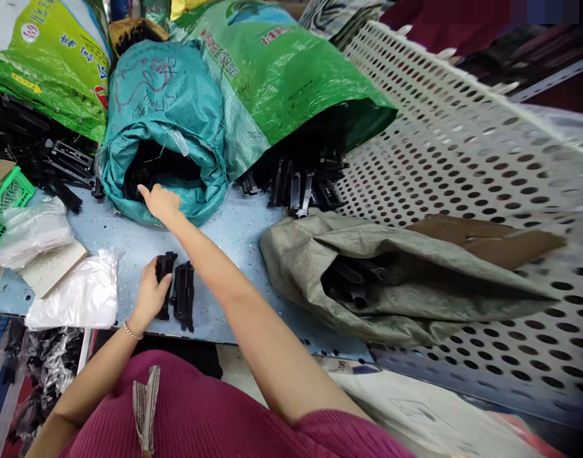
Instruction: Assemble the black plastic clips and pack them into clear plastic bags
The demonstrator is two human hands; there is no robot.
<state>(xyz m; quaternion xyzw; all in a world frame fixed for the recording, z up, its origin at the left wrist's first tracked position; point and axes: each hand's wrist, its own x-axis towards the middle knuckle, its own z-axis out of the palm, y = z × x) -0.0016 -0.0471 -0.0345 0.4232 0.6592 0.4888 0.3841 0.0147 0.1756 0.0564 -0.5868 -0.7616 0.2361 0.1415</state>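
My left hand (152, 292) rests on the blue table, closed round a black plastic part (166, 280) that stands near the front edge. Just right of it, apart from my fingers, are more black plastic parts (183, 296) lined up side by side. My right hand (161, 202) reaches to the mouth of a teal woven sack (162, 89), thumb stretched out and nothing visible in it; its other fingers are partly hidden. Dark parts (141, 172) lie inside that sack's shadowed opening.
A green sack (291, 70) and a yellow-green sack (57, 57) spill black parts at the back. At right, a grey sack (301, 254) leans by a white perforated panel (463, 140). Clear plastic bags (81, 292), cardboard (53, 270) and a green basket (9, 203) sit left.
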